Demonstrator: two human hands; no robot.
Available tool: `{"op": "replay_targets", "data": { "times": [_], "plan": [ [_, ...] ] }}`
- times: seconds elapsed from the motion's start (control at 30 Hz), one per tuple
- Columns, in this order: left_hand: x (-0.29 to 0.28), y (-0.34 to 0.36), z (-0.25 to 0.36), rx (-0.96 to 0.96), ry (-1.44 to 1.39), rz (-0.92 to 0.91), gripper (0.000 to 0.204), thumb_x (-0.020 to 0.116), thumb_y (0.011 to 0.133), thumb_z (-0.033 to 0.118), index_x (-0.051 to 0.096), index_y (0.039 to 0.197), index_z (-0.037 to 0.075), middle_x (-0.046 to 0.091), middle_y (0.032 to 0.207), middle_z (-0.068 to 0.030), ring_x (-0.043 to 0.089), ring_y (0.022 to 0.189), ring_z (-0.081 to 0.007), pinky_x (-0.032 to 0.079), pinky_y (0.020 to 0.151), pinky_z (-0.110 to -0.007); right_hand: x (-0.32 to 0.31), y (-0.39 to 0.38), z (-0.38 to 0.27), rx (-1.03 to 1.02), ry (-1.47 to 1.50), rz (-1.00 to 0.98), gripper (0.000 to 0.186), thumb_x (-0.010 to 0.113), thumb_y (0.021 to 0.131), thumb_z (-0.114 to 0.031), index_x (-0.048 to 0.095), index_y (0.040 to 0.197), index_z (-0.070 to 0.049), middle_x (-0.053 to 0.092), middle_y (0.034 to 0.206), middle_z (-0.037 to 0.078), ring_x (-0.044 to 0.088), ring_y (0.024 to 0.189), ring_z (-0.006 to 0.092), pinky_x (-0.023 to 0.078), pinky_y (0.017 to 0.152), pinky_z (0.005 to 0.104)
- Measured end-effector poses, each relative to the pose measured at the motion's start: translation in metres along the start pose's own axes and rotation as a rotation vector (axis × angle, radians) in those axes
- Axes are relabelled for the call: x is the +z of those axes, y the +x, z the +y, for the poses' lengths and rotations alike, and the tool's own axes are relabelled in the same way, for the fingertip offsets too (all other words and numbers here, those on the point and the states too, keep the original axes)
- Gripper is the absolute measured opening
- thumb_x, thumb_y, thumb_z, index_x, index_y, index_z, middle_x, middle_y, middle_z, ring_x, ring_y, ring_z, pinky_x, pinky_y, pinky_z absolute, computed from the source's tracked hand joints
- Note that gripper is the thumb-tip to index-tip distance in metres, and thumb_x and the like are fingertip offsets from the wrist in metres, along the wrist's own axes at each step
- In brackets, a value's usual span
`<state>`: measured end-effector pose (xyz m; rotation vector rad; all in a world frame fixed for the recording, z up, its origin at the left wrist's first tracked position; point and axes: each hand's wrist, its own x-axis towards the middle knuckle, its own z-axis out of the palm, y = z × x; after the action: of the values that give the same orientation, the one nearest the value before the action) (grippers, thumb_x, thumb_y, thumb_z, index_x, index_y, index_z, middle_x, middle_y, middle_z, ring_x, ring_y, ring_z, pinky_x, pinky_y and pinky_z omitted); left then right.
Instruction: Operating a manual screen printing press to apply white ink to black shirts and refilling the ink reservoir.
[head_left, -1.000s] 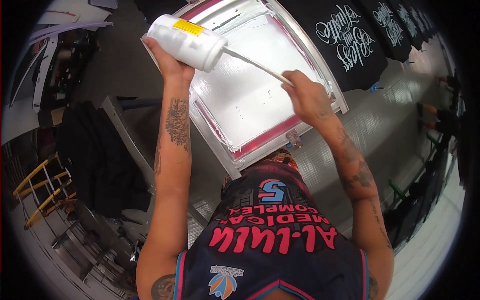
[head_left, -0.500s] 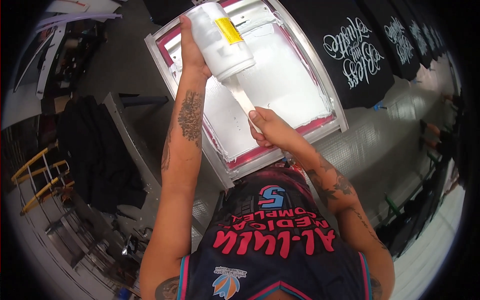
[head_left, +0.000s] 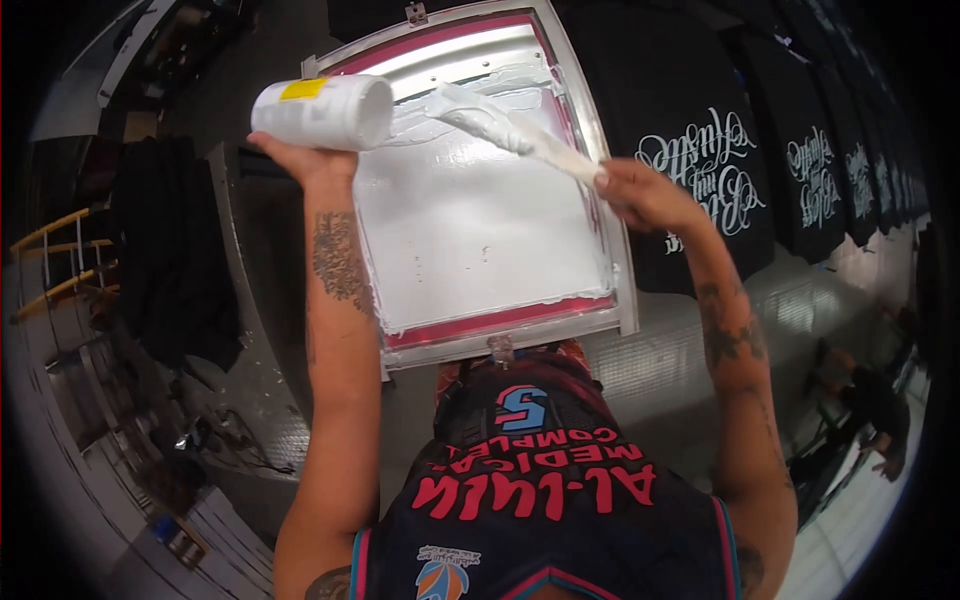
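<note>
My left hand (head_left: 302,160) is closed round a white plastic tub (head_left: 318,115) with a yellow label, tipped on its side with its mouth facing right. In my right hand (head_left: 648,195) is a spatula (head_left: 572,158), its blade loaded with thick white ink (head_left: 478,115). The blade points left, above a screen printing frame (head_left: 450,350) with metal sides and pink tape along its inner edges. White ink coats the mesh (head_left: 460,230), thickest near the far end. Tub and spatula are apart from each other.
Several black shirts (head_left: 700,200) with white lettering lie in a row to the right. Dark cloth (head_left: 175,260) hangs at the left beside a yellow metal rack (head_left: 65,250). A clamp (head_left: 500,348) sits at the frame's near edge. Another person (head_left: 865,410) is at the far right.
The tub has moved left and tipped from mouth-down to nearly level. The spatula has come out of the tub and moved right and away from me, carrying white ink.
</note>
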<state>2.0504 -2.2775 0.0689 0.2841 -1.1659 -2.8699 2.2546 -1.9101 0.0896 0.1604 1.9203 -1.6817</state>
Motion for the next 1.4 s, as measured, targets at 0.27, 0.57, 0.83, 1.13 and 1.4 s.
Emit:
{"op": "replay_targets", "data": {
  "times": [0.27,0.57,0.83,1.13,1.4],
  "plan": [
    [-0.026,-0.022,0.015,0.087,0.026,0.136,0.106,0.000,0.082,0.090,0.038,0.152,0.020,0.058,0.141,-0.0115,0.056,0.129,-0.0389,0.046,0.108,-0.059,-0.075,0.115,-0.030,-0.615,-1.403,0.455,0.031,0.053,0.103,-0.041,0.060,0.098,-0.011,0.063,0.069,0.010,0.066,0.063,0.0283,0.051,0.057,0.0401],
    [-0.052,-0.047,0.033,0.084,0.047,0.169,0.108,0.002,0.081,0.091,0.040,0.151,0.018,0.058,0.140,-0.0145,0.057,0.128,-0.0384,0.046,0.108,-0.060,-0.068,0.123,0.005,-0.535,-1.498,0.570,0.024,0.054,0.102,-0.036,0.060,0.102,-0.014,0.068,0.083,0.008,0.068,0.070,0.0306,0.053,0.066,0.0416],
    [-0.061,-0.049,0.042,-0.063,0.012,0.229,0.106,-0.001,0.085,0.087,0.046,0.148,0.016,0.061,0.137,-0.0120,0.057,0.127,-0.0367,0.045,0.109,-0.057,0.021,0.068,0.044,-0.220,-0.852,0.729,0.033,0.060,0.097,-0.038,0.063,0.109,-0.007,0.068,0.087,0.019,0.067,0.077,0.0392,0.052,0.070,0.0471],
    [-0.099,0.014,0.041,-0.525,-0.411,-0.389,0.100,0.009,0.087,0.088,0.049,0.146,0.018,0.055,0.143,-0.0065,0.053,0.131,-0.0312,0.046,0.109,-0.049,0.125,-0.045,-0.018,-0.202,-0.275,0.690,0.025,0.060,0.101,-0.023,0.066,0.103,0.001,0.058,0.069,0.007,0.050,0.065,0.0076,0.042,0.059,0.0270],
    [-0.026,0.013,0.023,-0.412,0.015,-0.157,0.101,0.003,0.087,0.087,0.048,0.147,0.018,0.053,0.147,-0.0059,0.051,0.134,-0.0310,0.044,0.112,-0.050,0.154,-0.093,-0.102,-0.355,-0.732,0.809,0.017,0.066,0.095,-0.017,0.069,0.101,-0.002,0.066,0.081,0.011,0.065,0.063,0.0255,0.051,0.059,0.0347]
  ]
}}
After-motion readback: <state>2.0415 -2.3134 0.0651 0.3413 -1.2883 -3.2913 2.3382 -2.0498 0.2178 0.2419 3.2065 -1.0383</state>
